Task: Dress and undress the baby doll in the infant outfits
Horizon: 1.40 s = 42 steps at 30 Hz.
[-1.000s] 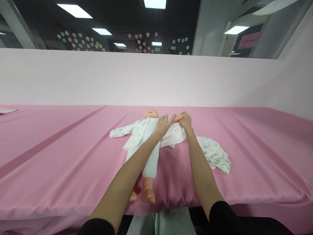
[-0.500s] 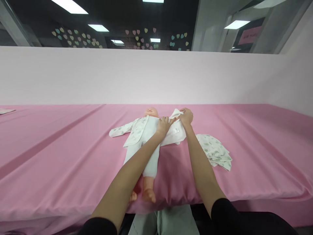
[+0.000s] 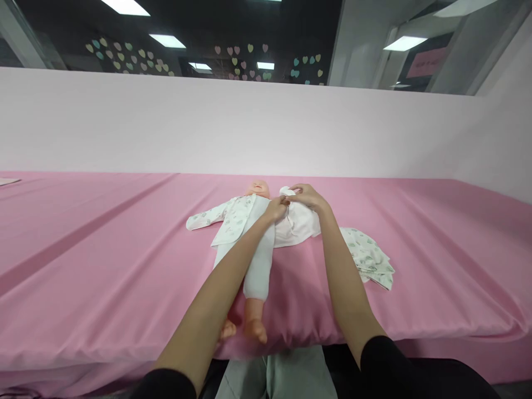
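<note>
A baby doll [image 3: 257,191] lies on its back on the pink table [image 3: 103,249], head away from me, bare feet near the front edge. It wears white trousers and an open white patterned jacket [image 3: 230,221]. My left hand [image 3: 276,209] is closed at the doll's shoulder, pinching the white cloth. My right hand [image 3: 307,197] is closed on the bunched white sleeve [image 3: 297,221] on the doll's far side. The doll's arm on that side is hidden under the cloth.
A folded patterned garment [image 3: 368,257] lies on the table just right of the doll. A pale pink partition wall [image 3: 249,127] runs behind the table. A flat light item [image 3: 6,181] sits at the far left edge.
The doll's bare hand, seen a second ago between my fingers, is now covered by the sleeve. Both hands have drawn closer together and the cloth is bunched there.
</note>
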{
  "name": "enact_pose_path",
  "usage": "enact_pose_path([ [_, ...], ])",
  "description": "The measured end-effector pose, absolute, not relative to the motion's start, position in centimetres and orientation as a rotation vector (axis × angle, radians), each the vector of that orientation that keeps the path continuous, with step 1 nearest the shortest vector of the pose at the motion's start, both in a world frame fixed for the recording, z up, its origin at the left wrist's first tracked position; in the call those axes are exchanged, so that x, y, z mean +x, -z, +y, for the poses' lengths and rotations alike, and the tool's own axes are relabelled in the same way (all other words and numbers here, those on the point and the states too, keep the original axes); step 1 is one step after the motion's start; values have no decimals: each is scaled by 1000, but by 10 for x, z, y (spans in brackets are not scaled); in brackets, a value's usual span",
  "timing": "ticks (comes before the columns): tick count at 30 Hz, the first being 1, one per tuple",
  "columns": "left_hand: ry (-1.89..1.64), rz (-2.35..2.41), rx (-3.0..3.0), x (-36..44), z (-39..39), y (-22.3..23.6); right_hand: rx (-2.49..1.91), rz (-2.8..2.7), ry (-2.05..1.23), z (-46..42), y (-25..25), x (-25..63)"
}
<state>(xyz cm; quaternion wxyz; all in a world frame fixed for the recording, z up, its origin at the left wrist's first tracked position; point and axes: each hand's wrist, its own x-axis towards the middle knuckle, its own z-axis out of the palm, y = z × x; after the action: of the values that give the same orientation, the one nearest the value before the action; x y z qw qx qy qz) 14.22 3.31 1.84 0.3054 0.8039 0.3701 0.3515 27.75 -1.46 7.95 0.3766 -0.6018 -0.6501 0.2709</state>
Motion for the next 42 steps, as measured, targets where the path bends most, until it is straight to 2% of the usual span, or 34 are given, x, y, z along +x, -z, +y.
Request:
enact_pose_path([
  [3,-959,964,1922,137,41,-23,-1310,-1787,-1035,-26,-91,272],
  [5,-976,871,1675,134,42,-23,-1289,-1818,-1034,-27,-92,271],
  [10,-1063,707,1186,135,36,-20,-1970,-1598,-321,-6,-68,285],
  [12,-1061,700,1148,136,35,-20,-2137,-1593,-279,1,-55,292],
  [19,-1096,700,1169,139,19,-23,-2102,-1701,-507,-2,-47,297],
  [23,-1122,712,1199,130,-11,-28,-1837,-1774,-692,-9,-61,289],
  [27,-1437,818,1519,79,-35,-39,-1651,-1710,-791,-11,-71,279],
  [30,-1668,1160,1795,24,-38,-34,-1599,-1643,-797,-10,-73,264],
  [34,-1524,1597,1808,-20,-31,-3,-1422,-1386,-999,-11,-73,234],
  [38,-1438,1396,1676,-20,-22,24,-1285,-1099,-1155,-14,-72,205],
  [42,-1381,1239,1586,-9,-25,28,-1168,-1042,-1257,-14,-67,186],
])
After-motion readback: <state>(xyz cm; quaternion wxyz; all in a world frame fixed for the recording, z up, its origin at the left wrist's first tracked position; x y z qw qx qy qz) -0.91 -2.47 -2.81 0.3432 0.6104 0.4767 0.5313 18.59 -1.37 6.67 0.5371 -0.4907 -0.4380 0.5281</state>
